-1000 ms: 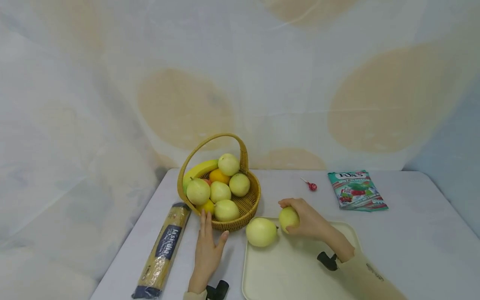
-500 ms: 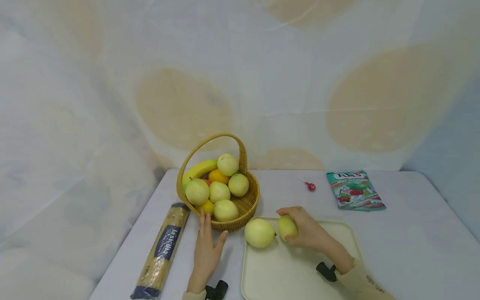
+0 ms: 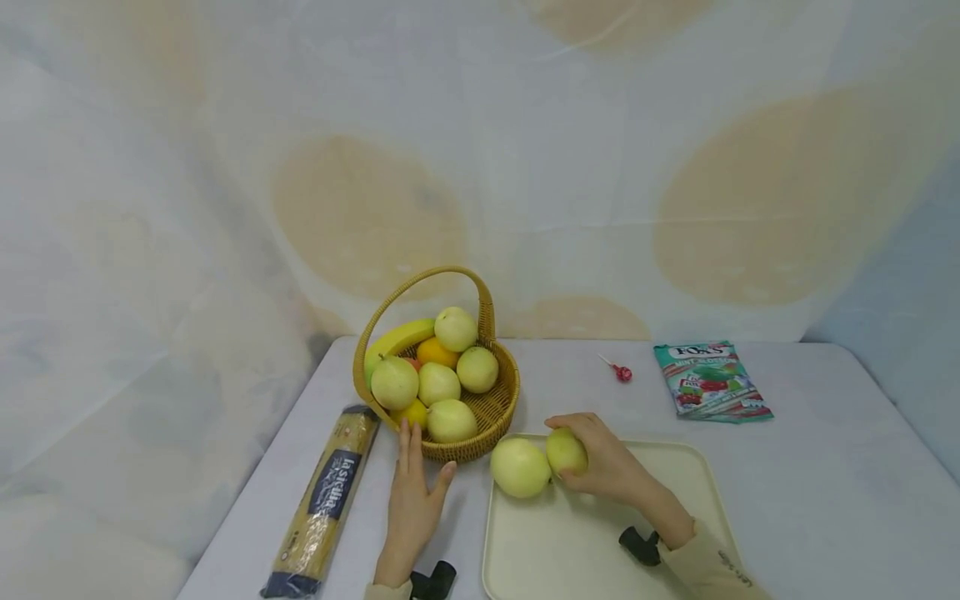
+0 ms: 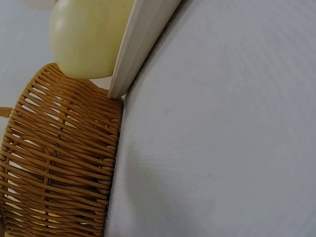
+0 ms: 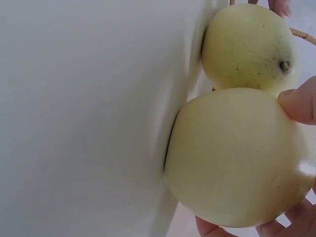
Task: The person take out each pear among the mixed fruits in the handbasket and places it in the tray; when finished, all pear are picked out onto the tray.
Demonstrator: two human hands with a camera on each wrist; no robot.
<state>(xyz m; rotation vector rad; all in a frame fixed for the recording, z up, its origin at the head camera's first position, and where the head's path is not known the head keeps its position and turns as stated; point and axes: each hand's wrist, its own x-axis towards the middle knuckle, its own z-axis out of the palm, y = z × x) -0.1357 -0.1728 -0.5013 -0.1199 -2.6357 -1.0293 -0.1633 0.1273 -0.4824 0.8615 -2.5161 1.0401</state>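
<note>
My right hand [image 3: 603,462] grips a pale green pear [image 3: 566,451] low over the far part of a cream tray [image 3: 592,542]. In the right wrist view, this held pear [image 5: 242,158] touches a second pear [image 5: 247,47]. That second pear [image 3: 520,468] lies on the tray's far left corner. With its fingers straight, my left hand [image 3: 415,504] rests by the front of a wicker basket [image 3: 491,439], fingertips at its rim. The left wrist view shows the basket's woven side [image 4: 59,153] beside the tray edge [image 4: 143,44].
Inside the basket are several pears [image 3: 452,421], a banana [image 3: 400,339] and orange-yellow fruit [image 3: 437,353]. A pasta packet [image 3: 326,500] lies on the left. At the back right are a red lollipop [image 3: 622,373] and a green candy bag [image 3: 711,381].
My right hand has moved left with its pear, closing the gap to the pear in the tray's corner. The left hand stays by the basket.
</note>
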